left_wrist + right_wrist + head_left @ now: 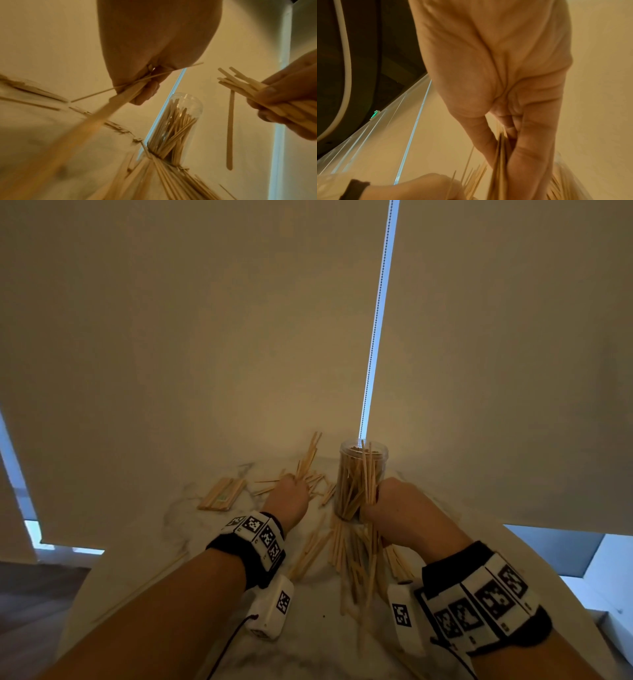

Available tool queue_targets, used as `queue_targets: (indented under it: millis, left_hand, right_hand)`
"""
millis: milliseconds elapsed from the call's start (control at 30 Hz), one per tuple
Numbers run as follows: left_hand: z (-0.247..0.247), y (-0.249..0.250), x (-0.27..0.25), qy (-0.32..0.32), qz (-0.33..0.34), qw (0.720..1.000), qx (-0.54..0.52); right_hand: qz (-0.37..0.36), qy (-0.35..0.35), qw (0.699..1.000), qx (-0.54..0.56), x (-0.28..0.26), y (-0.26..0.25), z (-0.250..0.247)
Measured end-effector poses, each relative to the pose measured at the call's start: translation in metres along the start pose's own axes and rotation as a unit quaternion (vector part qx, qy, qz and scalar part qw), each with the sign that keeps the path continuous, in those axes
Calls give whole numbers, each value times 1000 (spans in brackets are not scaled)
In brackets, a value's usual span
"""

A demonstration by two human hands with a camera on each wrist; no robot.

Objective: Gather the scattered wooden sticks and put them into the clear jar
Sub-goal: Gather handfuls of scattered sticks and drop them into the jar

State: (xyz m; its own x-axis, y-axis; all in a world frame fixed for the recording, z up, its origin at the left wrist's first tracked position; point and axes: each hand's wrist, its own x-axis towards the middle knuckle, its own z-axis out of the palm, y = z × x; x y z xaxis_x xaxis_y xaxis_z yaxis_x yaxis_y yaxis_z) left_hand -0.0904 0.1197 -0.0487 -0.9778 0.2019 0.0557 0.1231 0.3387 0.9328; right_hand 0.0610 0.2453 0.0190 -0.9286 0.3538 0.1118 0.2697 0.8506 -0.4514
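Observation:
The clear jar [362, 479] stands upright at the back of the marble table, packed with wooden sticks; it also shows in the left wrist view as the jar [180, 121]. My left hand [289, 494] grips a bundle of sticks [308, 455] left of the jar, their tips pointing up and away. My right hand [394, 505] grips another upright bundle [368, 474] against the jar's right front. From the left wrist, my left hand [145, 86] clamps flat sticks and a thin skewer. In the right wrist view my right hand [513, 142] wraps a bundle [500, 155]. Loose sticks [356, 559] lie scattered before the jar.
A neat stack of flat sticks [222, 494] lies at the left of the table. A long thin skewer [144, 590] rests near the table's left edge. A roller blind with a bead chain [376, 320] hangs right behind the jar.

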Motion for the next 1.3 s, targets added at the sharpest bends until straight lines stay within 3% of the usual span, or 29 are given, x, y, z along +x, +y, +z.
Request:
queue_targets:
  millis: [133,367,500,567,667,767,867,1033,1133,1300]
  left_hand:
    - [4,15,-2,10,42,997,-66]
    - [13,50,-11,-69,25,979,-192]
    - [24,62,-13,-96,62,975,-189]
    - [28,62,-7,-90,56,981,-164]
    - [30,53,2,-120,43,982,-136]
    - [31,42,9,-96,33,978,-180]
    - [30,33,15,-51,64,977,-195]
    - [18,26,32,26,17,967,-252]
    - [13,24,34,17,-2,951,-308]
    - [8,32,23,-23,37,949,-312]
  right_hand:
    - [-43,18,999,25,16,-10,-7]
    - [-95,63,992,60,55,-27,-6]
    - [-101,89,989,62,73,-30,6]
    - [-96,114,987,61,80,-27,11]
    - [-101,98,990,11,84,-20,21]
    - [-137,79,987,-14,84,-17,31]
    - [-158,36,986,-46,83,-21,34]
    - [-190,-1,978,82,79,-22,28]
    - [-196,-1,975,102,76,-24,26]
    - [-192,42,973,125,73,-29,29]
